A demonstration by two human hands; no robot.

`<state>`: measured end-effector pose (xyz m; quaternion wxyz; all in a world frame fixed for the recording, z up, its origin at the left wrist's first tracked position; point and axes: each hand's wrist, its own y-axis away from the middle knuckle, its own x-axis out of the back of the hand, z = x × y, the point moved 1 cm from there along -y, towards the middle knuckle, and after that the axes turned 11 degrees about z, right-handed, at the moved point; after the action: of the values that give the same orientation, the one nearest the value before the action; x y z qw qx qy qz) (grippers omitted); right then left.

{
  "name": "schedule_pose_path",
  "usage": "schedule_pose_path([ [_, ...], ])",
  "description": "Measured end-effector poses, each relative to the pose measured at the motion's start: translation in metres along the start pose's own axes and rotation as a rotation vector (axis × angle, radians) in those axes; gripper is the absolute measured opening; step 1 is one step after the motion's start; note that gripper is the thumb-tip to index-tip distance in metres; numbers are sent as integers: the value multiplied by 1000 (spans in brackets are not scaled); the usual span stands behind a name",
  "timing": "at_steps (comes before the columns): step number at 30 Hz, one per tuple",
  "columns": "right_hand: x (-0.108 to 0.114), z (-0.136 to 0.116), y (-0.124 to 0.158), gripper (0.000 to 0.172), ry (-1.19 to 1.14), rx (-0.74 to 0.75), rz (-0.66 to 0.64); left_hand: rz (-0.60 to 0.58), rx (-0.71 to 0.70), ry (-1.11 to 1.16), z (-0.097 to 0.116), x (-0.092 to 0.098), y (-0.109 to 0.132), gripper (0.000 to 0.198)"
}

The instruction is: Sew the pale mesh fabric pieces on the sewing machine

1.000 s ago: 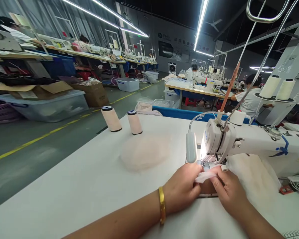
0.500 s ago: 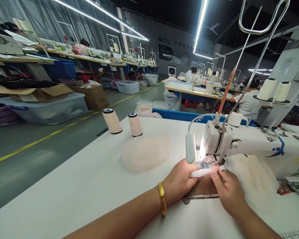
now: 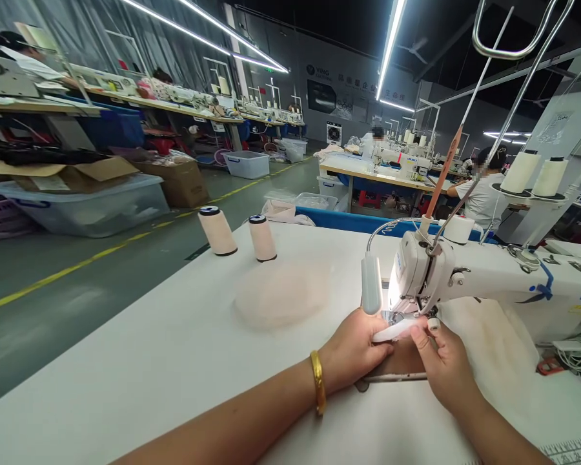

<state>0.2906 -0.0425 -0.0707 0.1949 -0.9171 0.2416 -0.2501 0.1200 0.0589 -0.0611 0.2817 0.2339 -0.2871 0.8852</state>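
In the head view, a white strip (image 3: 392,333) lies at the near side of the sewing machine (image 3: 487,282), close below its needle area. A second ago it looked crumpled; now it runs smoother between the hands, which probably makes it easier to guide. The left hand (image 3: 352,347) grips its left end, fingers closed; the right hand (image 3: 446,367) pinches its right end. Pale fabric (image 3: 283,298) rests left of the machine on the surface (image 3: 174,378).

The far scene is lit by overhead tube lights (image 3: 390,51), glaring white beneath a dark ceiling (image 3: 339,26). The sewing machine (image 3: 411,265) is brightened around its needle by a small lamp (image 3: 372,284). Soft shadows are cast on the near tabletop (image 3: 174,361). The left edge is stretched and slanted; far wall lettering (image 3: 363,82) is blurred.
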Motion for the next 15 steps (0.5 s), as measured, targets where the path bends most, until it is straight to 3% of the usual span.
schedule_pose_path([
  [6,1,0,-3,39,-14,-24,-1,15,56,-9,1,2,-1,17],
  [10,-1,-2,-3,39,16,5,-6,25,62,-9,2,1,1,23],
  [15,2,-3,-1,37,110,72,-10,69,-94,3,4,2,3,31],
])
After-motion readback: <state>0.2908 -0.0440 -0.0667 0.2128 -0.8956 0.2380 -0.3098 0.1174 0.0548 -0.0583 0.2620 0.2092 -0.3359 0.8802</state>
